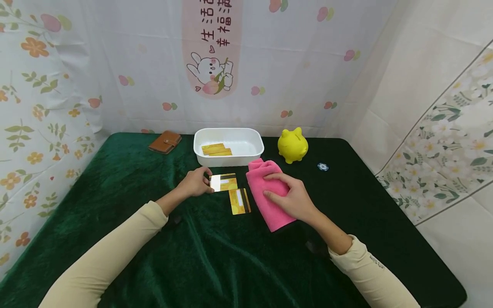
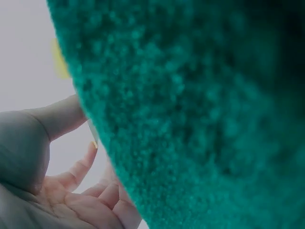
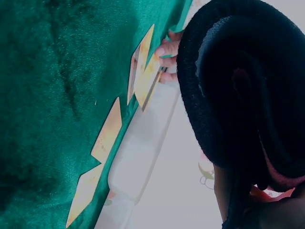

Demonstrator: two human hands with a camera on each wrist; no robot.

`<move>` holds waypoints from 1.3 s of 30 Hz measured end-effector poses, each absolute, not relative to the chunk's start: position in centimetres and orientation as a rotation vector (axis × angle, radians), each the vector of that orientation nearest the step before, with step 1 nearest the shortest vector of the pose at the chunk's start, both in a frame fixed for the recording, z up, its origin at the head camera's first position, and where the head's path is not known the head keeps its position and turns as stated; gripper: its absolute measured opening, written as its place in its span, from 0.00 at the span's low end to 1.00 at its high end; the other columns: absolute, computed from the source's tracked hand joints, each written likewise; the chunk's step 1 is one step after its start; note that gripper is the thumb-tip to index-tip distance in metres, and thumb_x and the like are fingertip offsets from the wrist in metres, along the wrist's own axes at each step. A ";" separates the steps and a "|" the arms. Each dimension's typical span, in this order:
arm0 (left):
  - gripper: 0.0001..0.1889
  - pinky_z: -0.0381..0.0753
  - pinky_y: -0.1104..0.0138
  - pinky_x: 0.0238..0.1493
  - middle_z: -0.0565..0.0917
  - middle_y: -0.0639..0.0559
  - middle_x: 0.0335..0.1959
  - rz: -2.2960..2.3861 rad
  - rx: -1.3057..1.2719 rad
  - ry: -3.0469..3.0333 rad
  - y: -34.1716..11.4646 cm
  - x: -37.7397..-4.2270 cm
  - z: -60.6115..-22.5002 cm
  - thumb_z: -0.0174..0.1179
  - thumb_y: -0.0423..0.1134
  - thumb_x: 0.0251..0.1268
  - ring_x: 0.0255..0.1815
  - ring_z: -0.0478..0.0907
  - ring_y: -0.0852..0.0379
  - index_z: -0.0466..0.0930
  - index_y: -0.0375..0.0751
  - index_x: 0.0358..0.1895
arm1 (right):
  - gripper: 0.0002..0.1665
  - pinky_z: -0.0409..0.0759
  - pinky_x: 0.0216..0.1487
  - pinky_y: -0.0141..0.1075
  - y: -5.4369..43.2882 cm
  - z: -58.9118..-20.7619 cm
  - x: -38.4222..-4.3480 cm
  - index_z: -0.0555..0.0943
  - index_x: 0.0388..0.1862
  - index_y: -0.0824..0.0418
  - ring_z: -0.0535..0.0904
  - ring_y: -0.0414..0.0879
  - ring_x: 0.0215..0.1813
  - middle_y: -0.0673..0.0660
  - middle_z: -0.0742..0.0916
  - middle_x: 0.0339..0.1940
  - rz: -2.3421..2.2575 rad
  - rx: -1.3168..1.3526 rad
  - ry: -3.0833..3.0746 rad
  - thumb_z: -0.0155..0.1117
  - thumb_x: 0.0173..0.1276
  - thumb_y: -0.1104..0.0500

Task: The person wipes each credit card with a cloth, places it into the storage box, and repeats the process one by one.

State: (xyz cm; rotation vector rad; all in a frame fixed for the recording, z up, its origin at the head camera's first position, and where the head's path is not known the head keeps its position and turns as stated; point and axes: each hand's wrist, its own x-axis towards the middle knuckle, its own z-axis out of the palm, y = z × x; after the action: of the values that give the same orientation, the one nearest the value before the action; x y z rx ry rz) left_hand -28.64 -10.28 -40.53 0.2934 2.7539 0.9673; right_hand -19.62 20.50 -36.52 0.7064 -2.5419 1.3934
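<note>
Cards (image 1: 240,205) look halfway imo, some in tub (image 1: 246,161), two out, your left hand (image 1: 194,182) pinching one, right hand (image 1: 295,200) gripping cloth (image 1: 269,214).

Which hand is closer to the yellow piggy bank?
Right. The right hand holds the pink cloth, on the near side of the yellow piggy bank; the left hand is farther away, off to the left, at the edge of a card.

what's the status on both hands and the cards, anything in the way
Left hand pinching one card; right hand gripping pink cloth; second card lying near the cloth; nothing seen blocking hands.
</note>
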 end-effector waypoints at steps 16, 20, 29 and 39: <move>0.20 0.85 0.64 0.30 0.87 0.38 0.38 1.351 0.308 2.622 -10.3 -28.4 -40.2 0.64 0.27 0.64 0.33 0.86 0.52 0.71 0.34 0.58 | 0.20 0.84 0.34 0.39 20.8 -36.4 -19.6 0.80 0.56 0.58 0.82 0.49 0.37 0.58 0.85 0.47 1.395 0.735 -2.524 0.71 0.65 0.62; 0.21 0.86 0.62 0.31 0.87 0.37 0.38 1.450 0.295 2.573 -10.2 -28.3 -39.9 0.63 0.26 0.64 0.32 0.87 0.50 0.70 0.32 0.60 | 0.20 0.84 0.34 0.39 20.9 -36.5 -19.5 0.80 0.56 0.58 0.82 0.49 0.37 0.58 0.85 0.46 1.400 0.740 -2.525 0.71 0.65 0.62; 0.22 0.86 0.57 0.36 0.85 0.33 0.42 1.624 0.289 2.428 -10.5 -28.4 -39.7 0.60 0.25 0.66 0.33 0.87 0.50 0.71 0.27 0.62 | 0.20 0.84 0.34 0.39 21.0 -36.6 -19.5 0.80 0.56 0.58 0.82 0.50 0.37 0.58 0.84 0.46 1.398 0.729 -2.537 0.70 0.65 0.62; 0.21 0.86 0.52 0.41 0.83 0.37 0.45 1.760 0.296 2.307 -10.8 -27.8 -39.1 0.60 0.30 0.69 0.46 0.84 0.38 0.70 0.33 0.64 | 0.21 0.84 0.35 0.39 21.2 -36.5 -19.5 0.80 0.56 0.58 0.82 0.50 0.38 0.59 0.84 0.47 1.392 0.741 -2.526 0.70 0.65 0.62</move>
State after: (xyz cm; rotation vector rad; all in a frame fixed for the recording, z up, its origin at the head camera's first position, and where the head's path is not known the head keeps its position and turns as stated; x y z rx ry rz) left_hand -27.75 -10.77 -39.14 0.2963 2.3068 1.7598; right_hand -19.45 21.18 -36.50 0.7408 -2.5259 1.3917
